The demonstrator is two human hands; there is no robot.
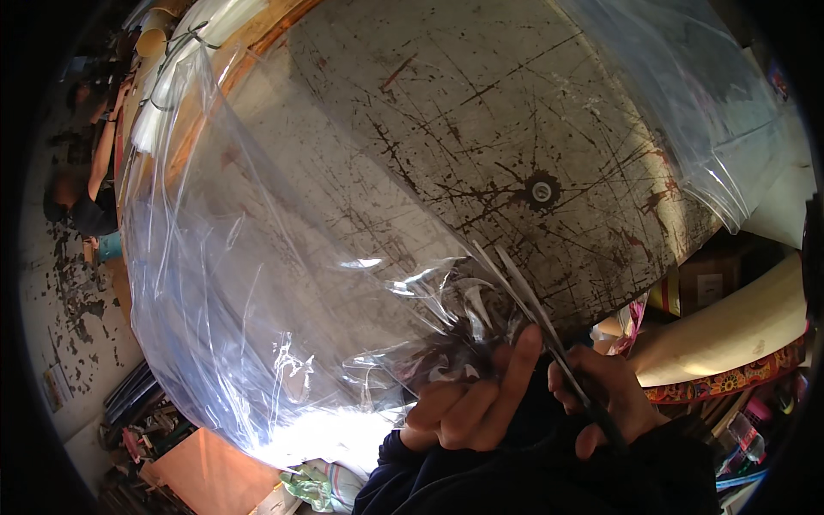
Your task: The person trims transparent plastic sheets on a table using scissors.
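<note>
A large sheet of clear plastic [257, 257] spreads over the left half of the worn table [481, 112] and hangs past its near left edge. My left hand [472, 408] is closed on a gathered, crinkled part of this sheet, close to my body. Just to its right, my right hand [614, 390] grips a pair of long scissors [549, 330]. The slim blades point away and to the left, tips a little apart, alongside the sheet's edge. Whether plastic lies between the blades I cannot tell. My palm and sleeve partly hide the scissors' handles.
Another clear plastic sheet [712, 129] drapes over the table's right side. Below it lies a thick cream roll [730, 326]. A tied white bundle [159, 112] rests at the far left edge. A person's arm [103, 154] shows beyond. An orange board [215, 472] lies low at left.
</note>
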